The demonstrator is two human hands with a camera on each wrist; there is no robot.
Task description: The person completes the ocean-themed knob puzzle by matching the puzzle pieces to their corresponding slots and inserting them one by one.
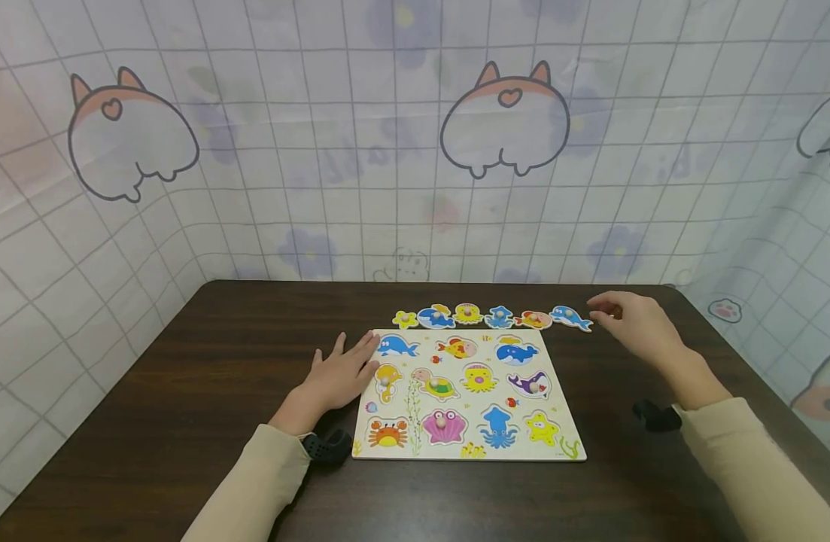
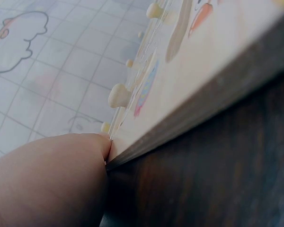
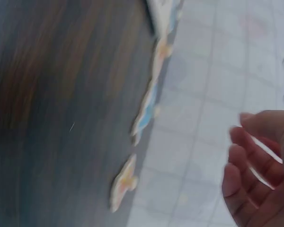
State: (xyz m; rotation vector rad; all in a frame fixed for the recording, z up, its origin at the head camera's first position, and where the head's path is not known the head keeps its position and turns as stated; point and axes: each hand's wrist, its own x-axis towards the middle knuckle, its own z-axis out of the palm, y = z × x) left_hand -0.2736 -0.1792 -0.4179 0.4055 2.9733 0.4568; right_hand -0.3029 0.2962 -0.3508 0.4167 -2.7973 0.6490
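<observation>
A pale wooden peg puzzle board (image 1: 469, 444) with sea-animal pictures lies on the table. My left hand (image 1: 340, 376) rests with spread fingers on its upper left edge; in the left wrist view the thumb (image 2: 52, 175) touches the board's edge. Knobbed seahorse (image 1: 387, 391), turtle (image 1: 442, 388), orca (image 1: 523, 384) and shell (image 1: 448, 433) pieces sit in the board. My right hand (image 1: 638, 324) hovers beside the blue dolphin piece (image 1: 569, 316), fingers loosely bent and holding nothing. Below that hand in the right wrist view lies a blurred orange-and-white knobbed piece (image 3: 120, 189), hidden in the head view.
Behind the board runs a row of loose pieces: star (image 1: 405, 321), whale (image 1: 433, 319), octopus (image 1: 466, 315), squid (image 1: 499, 320) and fish (image 1: 531, 321). The dark wooden table (image 1: 184, 391) ends at a patterned cloth wall (image 1: 333, 188). Each wrist carries a black band.
</observation>
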